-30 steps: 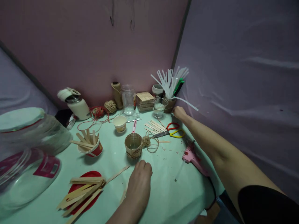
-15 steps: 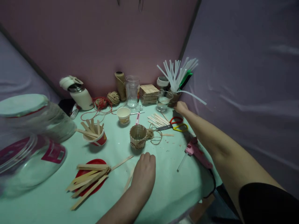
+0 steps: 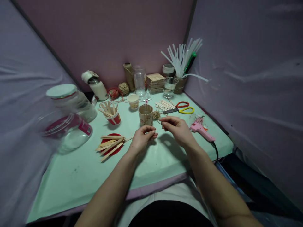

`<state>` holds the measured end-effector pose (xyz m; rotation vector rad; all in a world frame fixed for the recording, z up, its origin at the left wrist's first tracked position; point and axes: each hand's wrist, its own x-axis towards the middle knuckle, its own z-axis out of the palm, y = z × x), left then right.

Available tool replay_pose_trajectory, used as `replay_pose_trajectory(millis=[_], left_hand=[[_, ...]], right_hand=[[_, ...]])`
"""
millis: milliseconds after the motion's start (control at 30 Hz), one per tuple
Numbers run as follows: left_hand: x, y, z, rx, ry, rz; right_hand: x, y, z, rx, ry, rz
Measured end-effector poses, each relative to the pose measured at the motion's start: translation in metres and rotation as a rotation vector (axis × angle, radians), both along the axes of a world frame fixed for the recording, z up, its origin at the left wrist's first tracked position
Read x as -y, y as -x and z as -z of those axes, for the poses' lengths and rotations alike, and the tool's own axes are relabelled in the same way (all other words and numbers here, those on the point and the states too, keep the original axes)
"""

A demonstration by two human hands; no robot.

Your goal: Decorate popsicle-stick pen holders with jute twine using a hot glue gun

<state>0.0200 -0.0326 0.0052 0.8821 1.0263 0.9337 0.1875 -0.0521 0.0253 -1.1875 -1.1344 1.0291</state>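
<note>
My left hand (image 3: 144, 137) is just in front of a cup covered in wooden pieces (image 3: 145, 117), thumb and fingers pinched together. Facing it on the right, my right hand (image 3: 174, 127) is also pinched, near a small ball of twine (image 3: 156, 115). A thin curved strand shows by the right fingertips, but I cannot tell whether they hold it. Whatever is between the left fingertips is too small to make out. The hands are a little apart. Scissors with red and yellow handles (image 3: 182, 108) lie beyond my right hand, beside flat wooden sticks (image 3: 164, 104).
A pink glue gun (image 3: 201, 129) lies to the right. On the left are a red lid with wooden sticks (image 3: 111, 145), a paper cup of sticks (image 3: 114, 119) and large clear jars (image 3: 78, 130). Glue sticks (image 3: 181, 60) stand in a brown pot (image 3: 180, 85) at the back.
My right hand has come back from the brown pot at the back right to the front of the wood-covered cup. My left hand has turned, its fingers now pinched. The view has shifted.
</note>
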Motion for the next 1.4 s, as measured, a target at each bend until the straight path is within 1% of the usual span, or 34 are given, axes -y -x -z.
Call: replay_pose_trajectory(millis=[67,133,267,467,667,867,967,1167,1400], left_hand=[[0.004,0.002,0.003,0.025,-0.014,-0.018],[0.007,0.004,0.007,0.016,-0.069,-0.043],[0.005,0.007,0.012,0.007,-0.133,-0.076],[0.002,0.010,0.014,0.031,-0.170,-0.132],[0.003,0.009,0.016,0.038,-0.176,-0.171],[0.004,0.008,0.013,0.043,-0.136,-0.178],[0.005,0.009,0.010,0.063,-0.093,-0.157],[0.007,0.012,0.008,0.078,0.025,-0.054],[0.007,0.013,0.007,0.095,0.062,-0.044]], right_hand=[[0.004,0.017,0.015,-0.090,0.025,0.030],[0.004,0.029,0.024,-0.122,0.024,0.048],[0.002,0.041,0.034,-0.145,0.019,0.041],[0.005,0.048,0.045,-0.196,0.040,0.012],[0.005,0.047,0.049,-0.210,0.068,0.034],[0.006,0.043,0.053,-0.150,0.042,0.047],[0.007,0.041,0.053,-0.098,0.013,0.049],[0.008,0.039,0.052,0.013,-0.041,0.046],[0.010,0.040,0.052,0.054,-0.057,0.034]])
